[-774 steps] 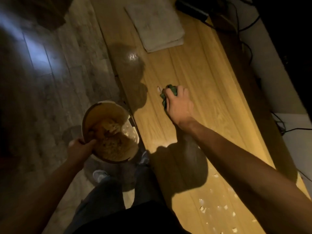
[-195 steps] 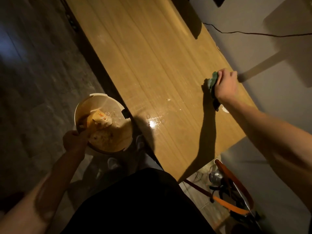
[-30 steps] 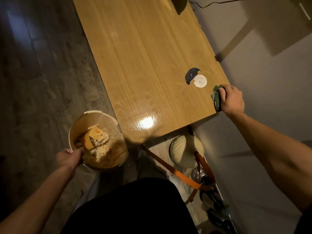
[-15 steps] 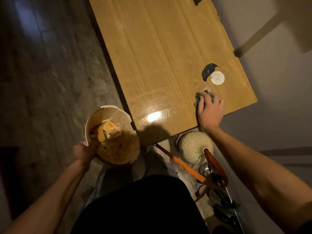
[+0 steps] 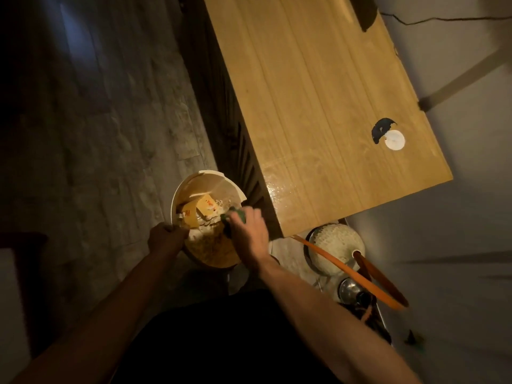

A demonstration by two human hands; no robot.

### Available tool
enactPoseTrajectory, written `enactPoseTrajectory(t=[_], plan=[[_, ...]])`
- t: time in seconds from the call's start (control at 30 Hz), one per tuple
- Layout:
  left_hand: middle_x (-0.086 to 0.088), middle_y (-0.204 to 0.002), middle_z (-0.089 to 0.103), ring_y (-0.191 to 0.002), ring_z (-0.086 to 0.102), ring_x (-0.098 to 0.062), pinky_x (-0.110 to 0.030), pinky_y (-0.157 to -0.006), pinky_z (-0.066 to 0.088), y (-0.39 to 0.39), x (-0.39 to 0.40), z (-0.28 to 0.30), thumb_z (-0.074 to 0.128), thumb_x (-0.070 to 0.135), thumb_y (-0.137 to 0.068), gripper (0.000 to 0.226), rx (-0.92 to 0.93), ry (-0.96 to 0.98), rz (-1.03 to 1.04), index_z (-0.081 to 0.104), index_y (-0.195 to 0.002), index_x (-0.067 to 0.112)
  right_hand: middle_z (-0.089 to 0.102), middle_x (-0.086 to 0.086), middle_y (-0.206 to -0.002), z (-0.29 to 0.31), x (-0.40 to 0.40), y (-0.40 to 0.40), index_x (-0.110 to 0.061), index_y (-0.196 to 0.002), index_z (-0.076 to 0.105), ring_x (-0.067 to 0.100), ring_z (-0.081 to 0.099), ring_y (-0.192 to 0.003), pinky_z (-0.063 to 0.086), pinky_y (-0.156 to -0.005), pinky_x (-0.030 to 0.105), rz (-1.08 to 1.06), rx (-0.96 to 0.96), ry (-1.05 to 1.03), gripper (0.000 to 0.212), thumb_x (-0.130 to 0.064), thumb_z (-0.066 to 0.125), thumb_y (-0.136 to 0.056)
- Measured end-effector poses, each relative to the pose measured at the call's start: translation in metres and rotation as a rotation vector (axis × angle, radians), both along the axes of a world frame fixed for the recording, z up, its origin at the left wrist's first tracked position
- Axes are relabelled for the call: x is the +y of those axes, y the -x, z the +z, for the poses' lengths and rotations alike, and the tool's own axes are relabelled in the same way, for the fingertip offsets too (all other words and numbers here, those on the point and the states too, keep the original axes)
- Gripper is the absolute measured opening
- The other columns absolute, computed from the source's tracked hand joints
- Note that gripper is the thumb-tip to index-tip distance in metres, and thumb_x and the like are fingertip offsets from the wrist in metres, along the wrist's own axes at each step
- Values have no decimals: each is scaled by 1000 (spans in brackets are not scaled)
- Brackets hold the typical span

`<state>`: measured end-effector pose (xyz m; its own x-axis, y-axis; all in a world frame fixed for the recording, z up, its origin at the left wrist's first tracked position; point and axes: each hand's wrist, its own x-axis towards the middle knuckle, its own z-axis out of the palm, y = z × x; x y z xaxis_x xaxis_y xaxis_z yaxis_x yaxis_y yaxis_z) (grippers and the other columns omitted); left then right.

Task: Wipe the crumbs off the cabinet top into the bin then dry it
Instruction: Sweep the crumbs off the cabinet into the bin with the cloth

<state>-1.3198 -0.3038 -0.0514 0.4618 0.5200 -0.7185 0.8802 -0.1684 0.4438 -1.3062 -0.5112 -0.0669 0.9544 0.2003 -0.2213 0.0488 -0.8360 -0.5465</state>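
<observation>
The wooden cabinet top [image 5: 313, 106] runs up the middle, with a wet shine near its front corner. A round pale bin [image 5: 207, 178] holding crumbs and a small carton hangs just left of that corner. My left hand [image 5: 166, 239] grips the bin's near rim. My right hand [image 5: 248, 235] is over the bin's open top, closed on a bunched green cloth [image 5: 235, 214]. No crumbs show on the wood.
A white round disc [image 5: 394, 139] next to a dark cable hole [image 5: 381, 128] sits near the cabinet's right end. Below that end lie a round pale globe [image 5: 336, 249], an orange strap [image 5: 343, 268] and metal items on the floor. A cable [image 5: 443, 19] crosses the wall.
My right hand has swept the cloth off the cabinet's front corner and now holds it above the bin. The bin stays in my left hand beside the cabinet edge.
</observation>
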Motion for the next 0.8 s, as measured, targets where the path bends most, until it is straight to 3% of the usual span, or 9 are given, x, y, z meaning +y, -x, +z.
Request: enactPoseTrajectory(t=[0.03,0.1,0.2,0.37,0.53,0.63,0.8], plan=[[-16,-84,68,-83,67,-34,-38,-68,53,0,9,2,76,27,-78,27,-17,-10,-11,68,-86,2,53,-8,-117,0,19,8,-42,-115,58,25,49,-111,44,-81,34,-7,66,-40,25,-53,45,-96],[-12,-72,63,-72,63,-30,-33,-60,48,0,27,5,79,28,-78,28,-57,-36,2,62,-71,6,49,3,-127,-6,51,17,-35,-126,56,27,43,-117,44,-87,39,43,14,-8,41,-52,30,-99],[-11,-74,63,-70,59,-26,-35,-66,51,-2,52,10,80,24,-76,27,-74,-9,93,58,-69,11,51,6,-117,10,77,8,-32,-124,55,23,45,-106,47,-82,35,-6,-33,-51,40,-51,25,-106],[-7,-70,62,-63,55,-18,-24,-52,41,-3,96,18,80,28,-78,30,-138,0,82,59,-71,8,56,6,-116,34,104,-18,-24,-125,62,22,48,-102,47,-89,35,5,-105,-46,37,-39,34,-108],[-11,-73,66,-70,61,-26,-32,-62,48,-15,131,21,79,25,-77,27,-128,15,218,59,-74,8,58,2,-117,51,124,-48,-24,-125,65,19,49,-106,41,-91,27,4,-84,-78,31,-34,41,-109],[-10,-68,64,-64,56,-25,-32,-62,43,-31,147,21,79,28,-74,32,-132,5,273,53,-66,13,60,0,-118,57,142,-72,-26,-125,66,15,51,-107,36,-90,20,-37,-77,-149,29,-34,43,-109],[-8,-61,57,-59,51,-23,-30,-57,38,-76,170,22,80,27,-73,37,-149,-56,331,50,-60,11,66,-2,-116,62,173,-124,-23,-123,68,13,55,-108,46,-96,30,-134,-84,-283,26,-26,46,-109]])
